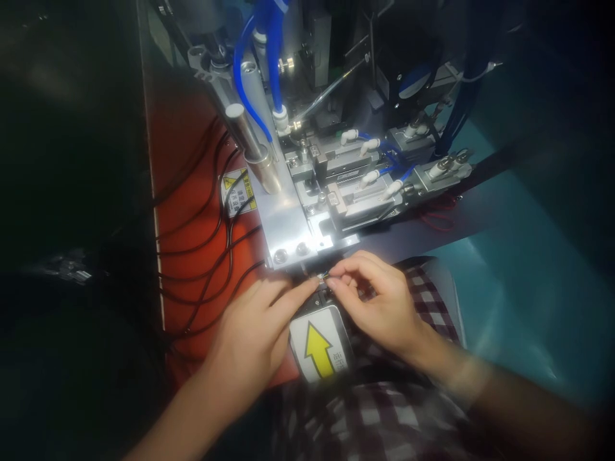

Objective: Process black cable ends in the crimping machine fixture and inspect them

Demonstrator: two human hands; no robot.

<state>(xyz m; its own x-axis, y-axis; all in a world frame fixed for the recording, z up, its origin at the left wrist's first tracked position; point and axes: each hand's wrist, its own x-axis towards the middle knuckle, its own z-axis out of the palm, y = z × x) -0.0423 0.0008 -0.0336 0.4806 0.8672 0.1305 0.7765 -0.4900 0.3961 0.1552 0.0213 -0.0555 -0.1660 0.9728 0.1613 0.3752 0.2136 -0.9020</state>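
Note:
My left hand (254, 326) and my right hand (379, 301) meet just below the front edge of a metal machine plate (283, 224). Between their fingertips is a tiny metallic part (321, 278). The left forefinger and thumb reach to it from the left. The right thumb and fingers are pinched on it from the right. The part is too small to name. A white label with a yellow arrow (319, 349) lies right under the hands, pointing toward the machine.
The machine has blue air hoses (250, 70), white fittings (368, 146), a steel cylinder (250, 144) and a warning sticker (237, 192). Black cables (211, 256) run over the orange surface at left. A teal surface (509, 301) lies right. Checked cloth (379, 410) is below.

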